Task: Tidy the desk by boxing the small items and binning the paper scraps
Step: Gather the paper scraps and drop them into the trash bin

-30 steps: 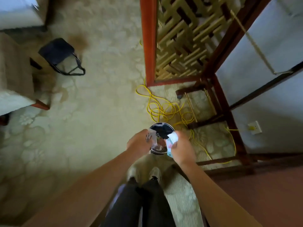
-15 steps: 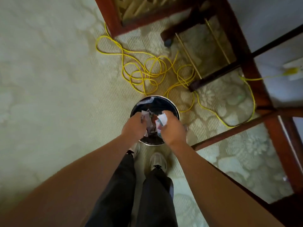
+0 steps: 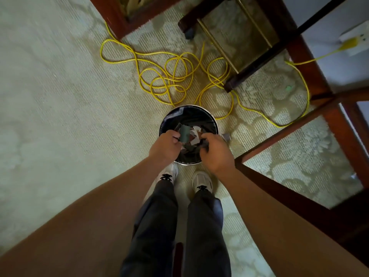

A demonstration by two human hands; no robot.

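1. The person stands over a round metal waste bin (image 3: 216, 124) lined with a dark bag, and both hands are held just above its near half.
2. The left hand (image 3: 164, 147) has its fingers curled together, pinching a dark grey-green paper scrap (image 3: 184, 134) with a torn, jagged top edge; the scrap stands up from the fingertips over the bin's opening.
3. The right hand (image 3: 216, 154) is curled inward at the bin's near-right rim. Its fingers fold toward the palm around something dark, but whether that is paper or the edge of the bag liner cannot be told.
4. Between the two hands and just beyond the fingertips, loose paper scraps (image 3: 194, 134), white, grey and reddish-brown, lie inside the bin on the liner.
5. One more grey paper piece (image 3: 226, 136) sticks out just outside the bin's rim, beside the right hand's knuckles, on or near the carpet.
6. Beyond the hands, past the far rim of the bin, a yellow cable (image 3: 169, 78) lies in loose loops on the pale patterned carpet (image 3: 60, 116) and runs off to the right toward a plug at a white wall outlet (image 3: 357, 40).
7. Further out from the right hand stand the dark reddish wooden furniture legs (image 3: 299, 52) and rails, with the cable passing between them.
8. Below the hands, nearer the person, two white sneakers (image 3: 201, 180) and dark trouser legs (image 3: 159, 216) stand just in front of the bin.
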